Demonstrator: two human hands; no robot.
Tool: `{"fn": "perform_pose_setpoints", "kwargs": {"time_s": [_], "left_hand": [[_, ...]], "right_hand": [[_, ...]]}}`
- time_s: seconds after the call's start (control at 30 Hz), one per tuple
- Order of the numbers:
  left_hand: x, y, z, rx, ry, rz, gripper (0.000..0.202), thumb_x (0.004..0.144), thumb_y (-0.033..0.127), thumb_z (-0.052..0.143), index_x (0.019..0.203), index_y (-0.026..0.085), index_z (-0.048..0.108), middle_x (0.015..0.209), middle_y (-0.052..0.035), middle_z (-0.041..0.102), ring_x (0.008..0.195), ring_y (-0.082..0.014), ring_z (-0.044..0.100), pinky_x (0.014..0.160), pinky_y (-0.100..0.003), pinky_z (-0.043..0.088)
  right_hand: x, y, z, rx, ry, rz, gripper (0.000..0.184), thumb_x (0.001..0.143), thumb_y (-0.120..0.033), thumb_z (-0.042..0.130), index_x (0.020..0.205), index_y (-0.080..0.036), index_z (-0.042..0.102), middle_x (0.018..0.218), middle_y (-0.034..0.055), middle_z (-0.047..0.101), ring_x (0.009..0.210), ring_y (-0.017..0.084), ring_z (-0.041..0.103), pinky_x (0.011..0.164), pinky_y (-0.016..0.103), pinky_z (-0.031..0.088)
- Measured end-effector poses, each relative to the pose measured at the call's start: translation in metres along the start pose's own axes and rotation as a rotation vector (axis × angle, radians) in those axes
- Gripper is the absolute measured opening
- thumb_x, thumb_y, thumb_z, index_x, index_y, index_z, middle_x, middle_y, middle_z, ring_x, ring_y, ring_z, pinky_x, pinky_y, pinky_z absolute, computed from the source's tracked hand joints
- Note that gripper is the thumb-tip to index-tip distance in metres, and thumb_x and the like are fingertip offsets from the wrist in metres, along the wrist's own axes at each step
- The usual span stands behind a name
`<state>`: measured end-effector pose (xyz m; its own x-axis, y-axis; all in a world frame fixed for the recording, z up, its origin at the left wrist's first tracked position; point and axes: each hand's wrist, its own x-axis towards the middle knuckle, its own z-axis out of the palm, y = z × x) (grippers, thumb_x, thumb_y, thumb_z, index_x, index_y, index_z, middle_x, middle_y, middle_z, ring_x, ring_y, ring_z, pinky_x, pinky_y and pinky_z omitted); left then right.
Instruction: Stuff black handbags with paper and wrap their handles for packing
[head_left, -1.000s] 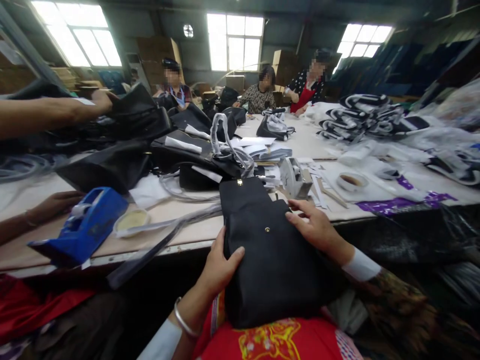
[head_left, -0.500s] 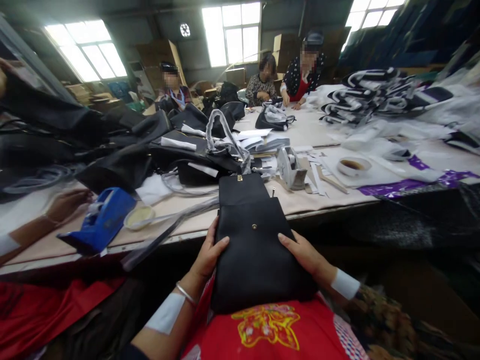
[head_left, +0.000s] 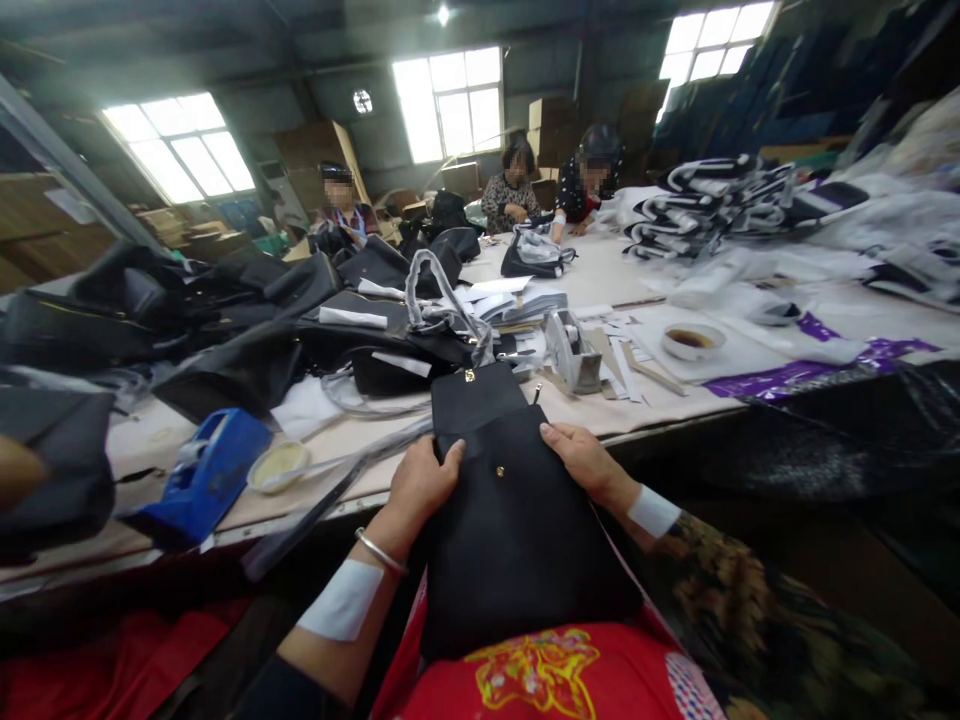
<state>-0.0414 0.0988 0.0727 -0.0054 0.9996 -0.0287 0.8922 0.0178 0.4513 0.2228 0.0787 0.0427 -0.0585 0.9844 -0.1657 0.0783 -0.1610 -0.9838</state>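
Note:
A black handbag point(head_left: 517, 540) rests against my red apron, its flap turned up and away from me over the table edge. Gold-coloured metal shows on the flap, and a small gold stud sits on the bag's front. My left hand point(head_left: 424, 480) grips the left side near the fold, thumb on top. On the upper right edge, my right hand point(head_left: 585, 458) pinches the bag between thumb and fingers. The fingers beneath are hidden. A wrapped strap point(head_left: 337, 490) runs from the bag's left over the table edge.
Left of me stand a blue tape dispenser point(head_left: 214, 475) and a shallow dish point(head_left: 279, 465). A grey tape dispenser point(head_left: 574, 352) and a bowl of brown liquid point(head_left: 691, 342) lie to the right. Black bags point(head_left: 247, 340) are heaped left. A co-worker's blurred hand point(head_left: 19, 475) is at far left.
Both my hands have slid up the bag's sides towards the flap fold. At far left, the co-worker's dark bag has come down beside the blue dispenser. The view has tilted up slightly.

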Motion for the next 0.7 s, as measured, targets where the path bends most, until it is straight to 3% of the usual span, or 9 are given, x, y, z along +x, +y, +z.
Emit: {"fn": "perform_pose_setpoints", "kwargs": {"time_s": [0.1,0.17,0.33,0.4,0.47,0.5,0.57,0.63,0.7], "left_hand": [[0.0,-0.011,0.01,-0.024,0.076,-0.022,0.048,0.095,0.052,0.049,0.117,0.011,0.06,0.109,-0.0203,0.073,0.104,-0.0337,0.069,0.087,-0.04,0.052],[-0.002,-0.019,0.016,-0.021,0.109,-0.067,0.039,0.097,0.046,0.048,0.115,0.013,0.059,0.104,-0.0177,0.074,0.1,-0.0312,0.071,0.084,-0.038,0.053],[-0.003,-0.024,0.023,0.061,0.104,-0.177,0.037,0.098,0.043,0.047,0.12,0.014,0.057,0.094,-0.0179,0.075,0.09,-0.0339,0.074,0.076,-0.04,0.054],[-0.001,-0.025,0.023,0.096,0.09,-0.171,0.039,0.099,0.044,0.046,0.123,0.015,0.056,0.096,-0.0173,0.076,0.091,-0.0331,0.074,0.077,-0.039,0.053],[0.001,-0.027,0.024,0.098,0.07,-0.16,0.039,0.099,0.043,0.045,0.124,0.015,0.056,0.098,-0.0169,0.076,0.093,-0.0327,0.074,0.078,-0.039,0.053],[0.002,-0.029,0.024,0.089,0.062,-0.158,0.038,0.1,0.042,0.044,0.125,0.016,0.056,0.099,-0.0168,0.076,0.094,-0.0324,0.074,0.078,-0.039,0.053],[0.003,-0.031,0.024,0.073,0.05,-0.148,0.038,0.1,0.041,0.043,0.125,0.015,0.056,0.101,-0.0166,0.076,0.095,-0.0311,0.074,0.079,-0.038,0.053],[0.004,-0.031,0.021,0.098,0.044,-0.139,0.037,0.101,0.04,0.041,0.124,0.015,0.058,0.099,-0.0155,0.076,0.091,-0.0295,0.074,0.078,-0.037,0.053],[0.003,-0.026,0.016,0.189,0.08,-0.097,0.037,0.1,0.037,0.044,0.125,0.014,0.059,0.098,-0.0156,0.075,0.089,-0.0292,0.073,0.077,-0.038,0.054]], "right_hand": [[0.013,0.007,0.01,-0.44,0.106,-0.07,0.039,0.092,-0.053,0.05,0.08,-0.018,0.062,0.074,0.0055,0.069,0.069,0.021,0.063,0.063,0.03,0.046],[0.017,0.012,0.015,-0.621,0.148,-0.077,0.033,0.091,-0.047,0.054,0.077,-0.018,0.061,0.078,0.0083,0.069,0.076,0.024,0.064,0.069,0.032,0.045],[0.014,0.004,0.024,-1.038,0.183,-0.012,0.039,0.096,-0.05,0.051,0.086,-0.015,0.065,0.08,0.0142,0.07,0.079,0.029,0.067,0.072,0.037,0.047],[0.009,-0.01,0.029,-1.198,0.258,-0.124,0.039,0.096,-0.048,0.052,0.099,-0.012,0.066,0.089,0.0181,0.071,0.086,0.033,0.068,0.077,0.041,0.049],[0.007,-0.024,0.035,-1.264,0.301,-0.4,0.038,0.096,-0.04,0.055,0.114,-0.008,0.065,0.114,0.024,0.068,0.108,0.037,0.063,0.091,0.047,0.047],[0.008,-0.028,0.04,-1.269,0.259,-0.56,0.04,0.096,-0.037,0.056,0.122,-0.008,0.063,0.13,0.0248,0.061,0.122,0.038,0.056,0.1,0.049,0.043],[0.014,-0.03,0.05,-1.263,0.046,-0.782,0.048,0.096,-0.038,0.056,0.137,-0.013,0.058,0.15,0.0196,0.048,0.14,0.037,0.04,0.112,0.052,0.034],[0.023,-0.021,0.061,-1.268,-0.214,-0.801,0.056,0.097,-0.046,0.056,0.146,-0.019,0.051,0.155,0.0146,0.044,0.144,0.036,0.036,0.115,0.055,0.03],[0.032,-0.008,0.069,-1.278,-0.347,-0.704,0.063,0.096,-0.053,0.053,0.151,-0.021,0.045,0.157,0.0136,0.043,0.144,0.037,0.036,0.114,0.059,0.03]]}}
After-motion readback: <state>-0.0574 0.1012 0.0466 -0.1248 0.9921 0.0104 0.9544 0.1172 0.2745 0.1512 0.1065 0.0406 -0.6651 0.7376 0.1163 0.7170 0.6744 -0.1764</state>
